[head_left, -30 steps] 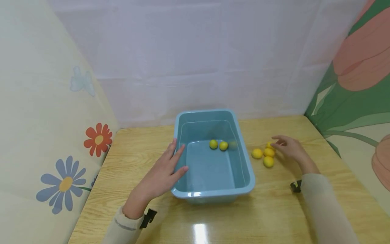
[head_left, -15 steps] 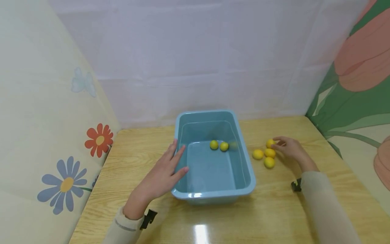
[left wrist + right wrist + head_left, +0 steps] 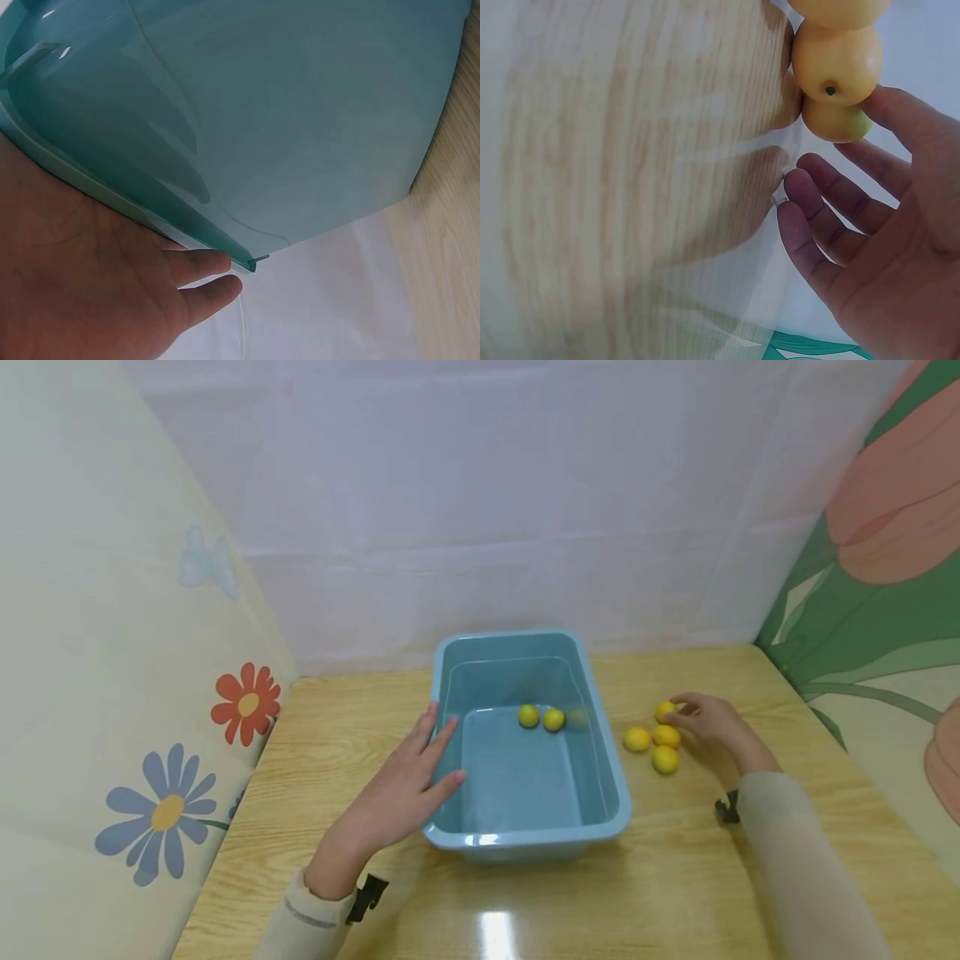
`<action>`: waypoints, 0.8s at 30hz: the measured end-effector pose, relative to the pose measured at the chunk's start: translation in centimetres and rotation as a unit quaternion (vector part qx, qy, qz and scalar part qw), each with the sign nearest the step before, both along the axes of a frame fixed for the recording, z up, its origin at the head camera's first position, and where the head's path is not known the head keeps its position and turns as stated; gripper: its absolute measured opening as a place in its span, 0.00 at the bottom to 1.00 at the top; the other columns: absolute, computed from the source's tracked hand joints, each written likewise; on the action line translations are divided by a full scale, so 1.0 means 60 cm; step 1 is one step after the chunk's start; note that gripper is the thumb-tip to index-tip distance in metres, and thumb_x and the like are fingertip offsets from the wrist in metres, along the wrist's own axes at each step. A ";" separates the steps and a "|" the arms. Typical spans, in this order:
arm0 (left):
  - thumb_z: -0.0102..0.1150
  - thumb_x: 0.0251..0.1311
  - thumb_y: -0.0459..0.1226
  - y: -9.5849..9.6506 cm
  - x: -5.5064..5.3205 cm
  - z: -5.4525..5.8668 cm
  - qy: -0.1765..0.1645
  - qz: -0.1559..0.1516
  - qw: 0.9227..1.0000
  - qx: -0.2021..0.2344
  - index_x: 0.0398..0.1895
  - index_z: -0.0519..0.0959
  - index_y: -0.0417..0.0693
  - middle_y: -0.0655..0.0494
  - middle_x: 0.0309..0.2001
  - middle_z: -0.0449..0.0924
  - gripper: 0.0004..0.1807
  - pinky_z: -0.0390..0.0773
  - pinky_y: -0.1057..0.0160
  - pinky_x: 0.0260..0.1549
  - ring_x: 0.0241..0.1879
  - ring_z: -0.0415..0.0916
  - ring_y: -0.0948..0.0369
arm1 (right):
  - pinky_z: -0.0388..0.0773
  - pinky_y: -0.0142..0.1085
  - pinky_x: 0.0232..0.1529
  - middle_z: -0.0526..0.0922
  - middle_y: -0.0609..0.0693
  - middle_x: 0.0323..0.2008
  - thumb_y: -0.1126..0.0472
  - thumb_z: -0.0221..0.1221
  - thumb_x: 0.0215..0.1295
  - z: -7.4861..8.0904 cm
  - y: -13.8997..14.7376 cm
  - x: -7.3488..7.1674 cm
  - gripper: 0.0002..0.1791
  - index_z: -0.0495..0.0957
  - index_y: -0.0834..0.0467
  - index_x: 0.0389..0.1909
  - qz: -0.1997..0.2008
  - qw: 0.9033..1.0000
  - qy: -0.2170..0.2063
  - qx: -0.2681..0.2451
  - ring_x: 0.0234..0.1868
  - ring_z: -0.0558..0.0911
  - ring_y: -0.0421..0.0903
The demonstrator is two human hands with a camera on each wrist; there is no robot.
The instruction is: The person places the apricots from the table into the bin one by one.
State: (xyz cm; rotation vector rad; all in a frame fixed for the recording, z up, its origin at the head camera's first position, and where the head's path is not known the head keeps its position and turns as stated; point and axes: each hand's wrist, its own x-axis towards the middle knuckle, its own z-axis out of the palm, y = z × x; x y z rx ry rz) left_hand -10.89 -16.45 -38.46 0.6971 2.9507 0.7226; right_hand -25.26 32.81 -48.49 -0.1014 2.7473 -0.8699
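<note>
A light blue plastic tub stands on the wooden table with two yellow-green lemons, one of them the left lemon, on its floor. My left hand rests along the tub's left rim, fingers spread and straight; its palm lies by the rim in the left wrist view. To the right of the tub sits a small group of yellow lemons. My right hand holds the farthest lemon between thumb and index finger, the other fingers loosely bent. Touching it is a middle lemon; a front lemon lies nearer me.
A separate lemon lies between the group and the tub. White cloth hangs behind the table. Flower-printed panels stand at both sides. Black clips, such as the left clip, sit at both wrists.
My right hand's thumb and index finger have come together on the farthest lemon, which shows more clearly than before. The left hand and the tub stay in place.
</note>
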 end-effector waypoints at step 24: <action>0.44 0.76 0.57 0.000 -0.001 -0.001 0.004 -0.004 1.000 0.005 0.82 0.47 0.50 0.51 0.83 0.29 0.40 0.52 0.39 0.73 0.81 0.35 0.49 | 0.76 0.61 0.51 0.76 0.73 0.59 0.39 0.52 0.75 0.032 -0.004 0.012 0.38 0.65 0.65 0.72 0.026 0.999 0.038 0.008 0.58 0.75 0.71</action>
